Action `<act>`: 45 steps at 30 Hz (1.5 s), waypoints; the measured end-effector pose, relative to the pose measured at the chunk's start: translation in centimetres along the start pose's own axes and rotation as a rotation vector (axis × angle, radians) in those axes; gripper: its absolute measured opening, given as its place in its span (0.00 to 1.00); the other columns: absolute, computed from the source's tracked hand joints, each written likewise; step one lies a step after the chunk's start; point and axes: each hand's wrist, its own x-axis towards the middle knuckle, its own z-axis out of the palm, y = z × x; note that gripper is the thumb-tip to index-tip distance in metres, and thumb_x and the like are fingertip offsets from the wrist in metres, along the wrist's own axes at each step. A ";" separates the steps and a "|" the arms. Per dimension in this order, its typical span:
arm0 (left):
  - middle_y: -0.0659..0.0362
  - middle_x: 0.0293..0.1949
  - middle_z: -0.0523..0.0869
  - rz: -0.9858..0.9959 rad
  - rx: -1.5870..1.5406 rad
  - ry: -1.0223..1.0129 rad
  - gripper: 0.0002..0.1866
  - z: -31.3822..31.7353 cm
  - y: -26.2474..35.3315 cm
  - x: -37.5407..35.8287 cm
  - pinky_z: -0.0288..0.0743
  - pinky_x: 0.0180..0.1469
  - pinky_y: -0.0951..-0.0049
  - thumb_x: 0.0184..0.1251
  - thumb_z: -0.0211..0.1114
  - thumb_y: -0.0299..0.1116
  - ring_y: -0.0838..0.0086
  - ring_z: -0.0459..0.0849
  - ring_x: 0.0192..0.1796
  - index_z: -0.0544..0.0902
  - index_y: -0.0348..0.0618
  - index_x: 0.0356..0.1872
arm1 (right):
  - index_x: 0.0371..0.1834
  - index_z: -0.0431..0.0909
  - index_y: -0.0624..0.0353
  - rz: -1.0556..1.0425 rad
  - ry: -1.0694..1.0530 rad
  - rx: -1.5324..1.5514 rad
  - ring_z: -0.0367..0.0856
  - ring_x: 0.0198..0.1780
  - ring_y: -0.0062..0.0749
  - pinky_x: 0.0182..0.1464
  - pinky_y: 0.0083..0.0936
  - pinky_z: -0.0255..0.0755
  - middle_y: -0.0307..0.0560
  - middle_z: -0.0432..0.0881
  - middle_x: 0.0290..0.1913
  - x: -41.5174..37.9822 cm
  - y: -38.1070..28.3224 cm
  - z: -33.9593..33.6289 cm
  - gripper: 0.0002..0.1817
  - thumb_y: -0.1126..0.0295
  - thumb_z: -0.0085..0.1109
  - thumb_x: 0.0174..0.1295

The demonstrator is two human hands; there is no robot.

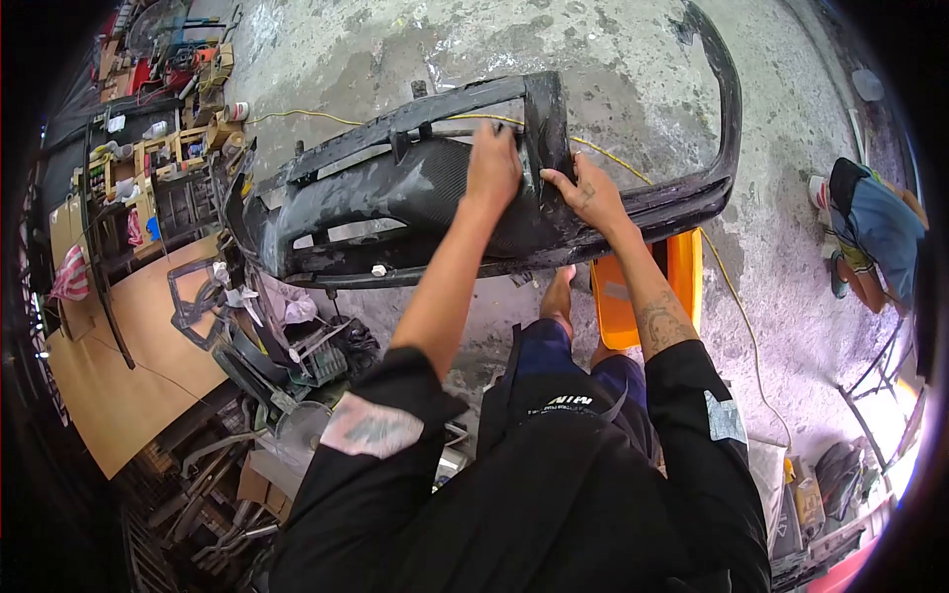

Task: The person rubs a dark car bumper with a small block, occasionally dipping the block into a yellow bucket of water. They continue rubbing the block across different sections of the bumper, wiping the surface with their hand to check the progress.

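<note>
A black car bumper (435, 183), scuffed and dusty grey in patches, spans the view before me. Its mesh-textured middle faces me, and openings run along its upper and lower parts. My left hand (494, 166) is closed against the middle of the bumper, beside the upright strut; its fingers are slightly blurred, and whatever they hold is hidden. My right hand (595, 198) grips the bumper just right of that strut, with the thumb lying on the front side and the other fingers partly hidden.
An orange plastic container (682, 282) stands beneath the bumper on the right. A yellow cord (736, 287) crosses the concrete floor. Cluttered shelves, a brown board (129, 346) and a fan (301, 425) are at left. Another person (875, 232) crouches at far right.
</note>
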 end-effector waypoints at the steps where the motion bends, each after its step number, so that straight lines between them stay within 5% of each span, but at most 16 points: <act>1: 0.35 0.48 0.76 -0.071 0.008 -0.051 0.13 0.3 -0.8 1.7 0.74 0.54 0.44 0.70 0.61 0.19 0.37 0.78 0.50 0.84 0.28 0.53 | 0.53 0.78 0.69 0.021 -0.021 0.001 0.83 0.41 0.59 0.46 0.45 0.74 0.62 0.84 0.37 -0.2 -0.5 -0.4 0.36 0.40 0.70 0.68; 5: 0.37 0.46 0.76 0.001 0.003 0.082 0.12 0.1 3.9 -3.6 0.74 0.54 0.44 0.70 0.60 0.20 0.39 0.78 0.50 0.83 0.29 0.53 | 0.50 0.78 0.69 0.082 -0.111 -0.009 0.84 0.43 0.61 0.47 0.46 0.75 0.64 0.84 0.38 0.5 -0.6 -1.3 0.36 0.39 0.70 0.67; 12: 0.35 0.48 0.77 -0.035 -0.027 0.027 0.12 1.2 0.4 0.4 0.75 0.53 0.44 0.70 0.60 0.19 0.37 0.78 0.50 0.84 0.29 0.52 | 0.46 0.77 0.67 0.048 -0.016 0.008 0.82 0.39 0.57 0.43 0.46 0.73 0.61 0.83 0.36 -0.1 -0.8 -1.0 0.36 0.38 0.70 0.66; 16: 0.34 0.49 0.77 -0.001 -0.048 0.048 0.12 -0.1 3.5 -4.4 0.75 0.54 0.42 0.68 0.62 0.19 0.36 0.78 0.50 0.83 0.28 0.51 | 0.46 0.77 0.68 0.051 -0.063 0.009 0.83 0.39 0.61 0.42 0.48 0.73 0.63 0.84 0.36 -0.1 -0.2 -0.5 0.37 0.37 0.70 0.66; 18: 0.34 0.49 0.77 0.003 -0.003 0.031 0.12 1.4 -0.2 0.8 0.75 0.54 0.43 0.69 0.62 0.19 0.37 0.78 0.50 0.83 0.27 0.51 | 0.46 0.76 0.68 0.023 -0.001 0.014 0.83 0.39 0.61 0.42 0.48 0.72 0.63 0.83 0.35 0.3 -0.5 -0.5 0.37 0.37 0.69 0.66; 20: 0.34 0.48 0.77 0.008 0.031 -0.022 0.12 2.0 -1.2 0.8 0.75 0.54 0.43 0.70 0.62 0.20 0.37 0.78 0.50 0.83 0.26 0.51 | 0.56 0.78 0.66 0.103 -0.113 -0.069 0.86 0.52 0.67 0.52 0.51 0.78 0.69 0.88 0.45 -0.2 -1.5 -1.5 0.39 0.34 0.64 0.68; 22: 0.36 0.47 0.76 -0.011 -0.026 0.063 0.11 0.6 2.0 -1.1 0.75 0.53 0.43 0.71 0.61 0.21 0.38 0.78 0.50 0.82 0.26 0.50 | 0.56 0.78 0.66 0.081 -0.124 -0.078 0.86 0.52 0.67 0.52 0.51 0.77 0.69 0.88 0.45 0.3 -0.8 -1.2 0.39 0.34 0.63 0.69; 25: 0.37 0.46 0.76 -0.024 -0.002 0.059 0.09 -0.4 4.0 -4.8 0.75 0.51 0.44 0.70 0.62 0.20 0.39 0.79 0.49 0.84 0.29 0.48 | 0.47 0.77 0.68 0.049 -0.039 0.007 0.80 0.34 0.57 0.40 0.46 0.71 0.60 0.82 0.32 0.2 -0.3 -0.4 0.35 0.40 0.70 0.67; 29: 0.35 0.46 0.76 -0.048 0.022 -0.023 0.13 3.5 -3.3 2.6 0.75 0.51 0.44 0.70 0.62 0.20 0.37 0.79 0.48 0.85 0.30 0.53 | 0.48 0.78 0.67 0.008 0.016 -0.054 0.79 0.32 0.50 0.38 0.43 0.71 0.56 0.82 0.32 -0.5 -0.3 -0.1 0.33 0.42 0.71 0.68; 33: 0.33 0.50 0.76 -0.027 -0.020 0.080 0.15 0.2 4.3 -4.4 0.75 0.57 0.43 0.67 0.60 0.17 0.37 0.78 0.53 0.82 0.28 0.54 | 0.45 0.77 0.67 -0.001 -0.025 0.009 0.79 0.34 0.51 0.39 0.43 0.71 0.57 0.82 0.32 0.6 -0.1 -0.5 0.33 0.41 0.71 0.68; 38: 0.35 0.49 0.78 -0.036 -0.016 -0.002 0.11 1.9 -0.3 1.7 0.75 0.55 0.44 0.69 0.61 0.19 0.37 0.79 0.50 0.82 0.28 0.51 | 0.45 0.77 0.67 0.039 -0.003 -0.001 0.78 0.34 0.48 0.40 0.42 0.70 0.55 0.81 0.32 -0.5 0.2 0.1 0.33 0.42 0.71 0.68; 45: 0.35 0.47 0.77 0.001 -0.010 0.054 0.09 0.1 2.7 -2.7 0.74 0.53 0.44 0.71 0.60 0.20 0.38 0.78 0.48 0.82 0.29 0.49 | 0.42 0.76 0.67 0.009 -0.011 0.011 0.76 0.34 0.53 0.40 0.43 0.70 0.57 0.78 0.31 0.1 -0.5 -0.4 0.34 0.39 0.71 0.67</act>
